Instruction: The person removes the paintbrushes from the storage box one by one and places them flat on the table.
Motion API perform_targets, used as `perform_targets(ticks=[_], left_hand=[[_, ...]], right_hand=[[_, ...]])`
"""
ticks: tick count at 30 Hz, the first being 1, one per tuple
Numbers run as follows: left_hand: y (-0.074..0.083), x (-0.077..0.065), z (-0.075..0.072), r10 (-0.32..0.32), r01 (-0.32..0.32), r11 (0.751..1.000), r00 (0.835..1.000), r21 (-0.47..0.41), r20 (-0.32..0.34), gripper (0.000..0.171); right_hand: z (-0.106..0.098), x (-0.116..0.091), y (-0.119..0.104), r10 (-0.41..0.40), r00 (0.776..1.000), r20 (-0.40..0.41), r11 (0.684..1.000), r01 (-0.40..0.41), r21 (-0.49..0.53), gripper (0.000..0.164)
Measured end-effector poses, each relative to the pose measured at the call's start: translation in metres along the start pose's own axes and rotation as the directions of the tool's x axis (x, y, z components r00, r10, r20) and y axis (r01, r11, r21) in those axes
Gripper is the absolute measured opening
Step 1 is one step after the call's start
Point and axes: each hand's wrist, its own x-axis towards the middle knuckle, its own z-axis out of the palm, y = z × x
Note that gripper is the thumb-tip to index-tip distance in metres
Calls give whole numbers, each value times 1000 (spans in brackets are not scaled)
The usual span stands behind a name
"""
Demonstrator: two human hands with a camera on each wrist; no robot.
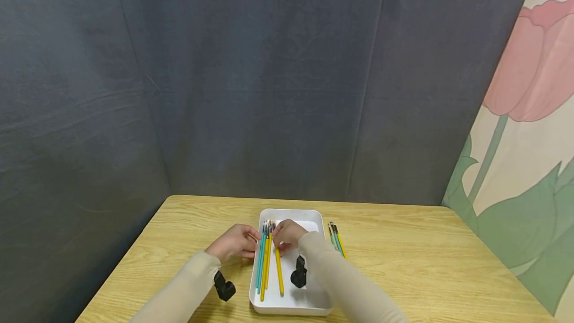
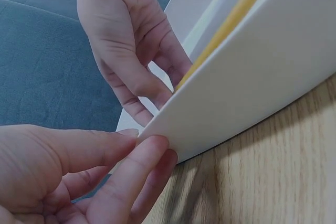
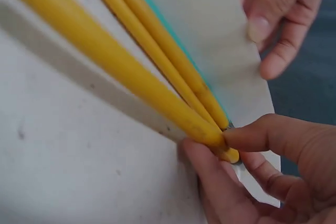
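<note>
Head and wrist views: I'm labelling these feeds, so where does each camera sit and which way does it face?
Head: on the head, facing forward and down at the white tray; left grip, right grip and sleeves show.
Left wrist: on that wrist, facing the tray's outer wall; left grip near, right grip beyond.
Right wrist: on that wrist, facing the pinched yellow brush; right grip near, left grip beyond.
Both wrist views share both grips and the tray.

One white tray (image 1: 309, 221) held three yellow paintbrushes (image 1: 279, 272) and two teal paintbrushes (image 1: 260, 267); outside it lay at least three loose paintbrushes (image 1: 339, 243). One left hand (image 1: 235, 241), one right hand (image 1: 289, 234), two sleeves (image 1: 179, 290), two wrist cameras (image 1: 225, 289), one table (image 1: 412, 263) and one painted tulip (image 1: 529, 66) showed.
</note>
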Motion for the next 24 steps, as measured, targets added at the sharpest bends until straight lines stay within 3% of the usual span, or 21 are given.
perform_targets(ticks=[10, 17, 24], left_hand=[[-2, -1, 0, 7, -7, 1000, 1000, -4, 17, 22], [-1, 0, 0, -13, 13, 1000, 1000, 11, 3, 22], [1, -3, 5, -18, 18, 1000, 999, -2, -27, 21]], right_hand=[[-30, -8, 3, -58, 990, 125, 988, 39, 149, 32], [-57, -21, -1, -93, 986, 137, 970, 59, 235, 38], [-97, -37, 10, -224, 962, 157, 939, 170, 298, 39]])
